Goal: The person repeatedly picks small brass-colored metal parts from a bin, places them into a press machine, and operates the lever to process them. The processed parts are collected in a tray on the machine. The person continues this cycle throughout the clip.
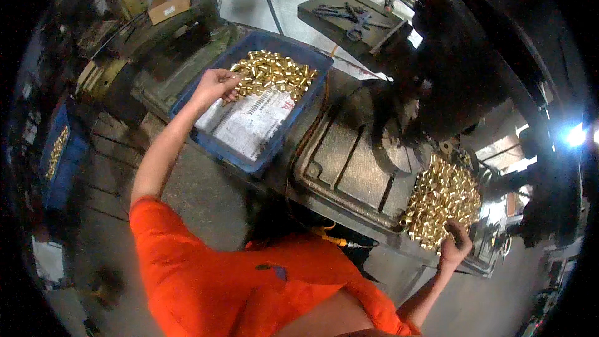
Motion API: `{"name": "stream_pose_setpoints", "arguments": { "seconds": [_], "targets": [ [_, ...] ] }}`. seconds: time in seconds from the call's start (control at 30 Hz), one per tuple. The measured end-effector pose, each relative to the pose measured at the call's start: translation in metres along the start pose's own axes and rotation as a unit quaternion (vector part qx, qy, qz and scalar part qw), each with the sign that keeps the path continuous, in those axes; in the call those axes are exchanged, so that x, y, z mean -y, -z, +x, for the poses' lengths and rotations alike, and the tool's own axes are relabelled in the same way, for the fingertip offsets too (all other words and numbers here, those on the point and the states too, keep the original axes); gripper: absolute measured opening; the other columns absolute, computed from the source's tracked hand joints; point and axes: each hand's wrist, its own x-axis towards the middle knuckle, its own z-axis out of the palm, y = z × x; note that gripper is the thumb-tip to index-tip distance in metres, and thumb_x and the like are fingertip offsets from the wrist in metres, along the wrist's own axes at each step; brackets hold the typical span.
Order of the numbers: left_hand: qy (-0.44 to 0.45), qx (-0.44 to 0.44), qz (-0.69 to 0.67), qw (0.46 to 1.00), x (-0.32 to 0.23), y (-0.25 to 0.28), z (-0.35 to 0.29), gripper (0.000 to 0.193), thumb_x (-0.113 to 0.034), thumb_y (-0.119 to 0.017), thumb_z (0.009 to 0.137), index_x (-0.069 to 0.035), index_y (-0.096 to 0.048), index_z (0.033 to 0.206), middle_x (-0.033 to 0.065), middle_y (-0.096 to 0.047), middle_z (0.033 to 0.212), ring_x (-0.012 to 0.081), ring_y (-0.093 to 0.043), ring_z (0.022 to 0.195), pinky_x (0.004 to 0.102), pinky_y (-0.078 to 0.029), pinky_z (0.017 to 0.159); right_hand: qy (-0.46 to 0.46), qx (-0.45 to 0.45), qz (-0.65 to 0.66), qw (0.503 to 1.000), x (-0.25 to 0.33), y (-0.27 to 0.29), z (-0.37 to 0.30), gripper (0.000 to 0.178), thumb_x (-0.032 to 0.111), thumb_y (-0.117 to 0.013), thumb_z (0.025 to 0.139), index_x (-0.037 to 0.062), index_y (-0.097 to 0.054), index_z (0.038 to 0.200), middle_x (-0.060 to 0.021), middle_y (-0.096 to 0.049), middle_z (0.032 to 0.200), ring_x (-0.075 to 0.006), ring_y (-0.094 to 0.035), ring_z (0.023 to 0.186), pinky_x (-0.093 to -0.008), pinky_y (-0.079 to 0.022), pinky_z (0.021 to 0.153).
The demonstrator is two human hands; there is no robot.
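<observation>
My left hand (218, 85) is over the blue plastic bin (234, 159), its fingers curled together beside a heap of small brass fittings (271, 70). Whatever those fingers pinch is too small to make out. A white printed sheet (249, 122) covers the near part of the bin's bottom. Far to the right, my right hand (457, 246) is at the near edge of a larger pile of brass fittings (440, 196). Its fingers are bent toward the thumb, and what lies between them is hidden.
Between bin and pile lies a slotted metal machine table (346, 156), with a dark machine head (430, 81) above it. Tools lie on a stand (324, 9) at the back. A cardboard box (168, 3) sits far left; another blue bin (62, 168) is below at left.
</observation>
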Motion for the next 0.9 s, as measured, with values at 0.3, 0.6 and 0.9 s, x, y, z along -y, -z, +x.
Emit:
{"name": "stream_pose_setpoints", "arguments": {
  "seconds": [0.3,0.6,0.9],
  "targets": [
    [-0.458,0.271,0.097,0.841,-0.096,-0.164,-0.109,0.016,-0.012,-0.063,0.076,-0.004,-0.057,0.088,0.0107,-0.060,0.077,0.0265,-0.060,0.073,0.0340,-0.047,0.063,0.069,0.359,0.239,0.899,0.094,-0.133,0.009,0.035,0.000,-0.048,0.052,-0.0026,-0.063,0.083,-0.0111,-0.064,0.087,-0.0197,-0.061,0.083,-0.0270,-0.046,0.074],
    [-0.538,0.368,0.104,0.751,-0.095,-0.238,-0.133,0.017,-0.013,-0.062,0.075,-0.004,-0.055,0.088,0.0096,-0.055,0.081,0.0281,-0.056,0.071,0.0363,-0.045,0.062,-0.139,0.442,0.393,0.794,0.076,-0.122,-0.010,0.035,-0.014,-0.040,0.054,-0.0045,-0.064,0.077,-0.0080,-0.062,0.072,-0.0121,-0.056,0.062,-0.0238,-0.044,0.057],
    [-0.006,0.452,-0.304,0.838,-0.085,-0.270,-0.133,0.021,-0.012,-0.051,0.088,0.001,-0.051,0.105,0.0121,-0.061,0.086,0.0191,-0.063,0.072,0.0294,-0.052,0.067,-0.124,0.364,0.399,0.832,0.061,-0.122,0.011,0.028,-0.006,-0.039,0.048,-0.0102,-0.060,0.067,-0.0157,-0.060,0.066,-0.0174,-0.053,0.053,-0.0252,-0.041,0.049]
  ]
}}
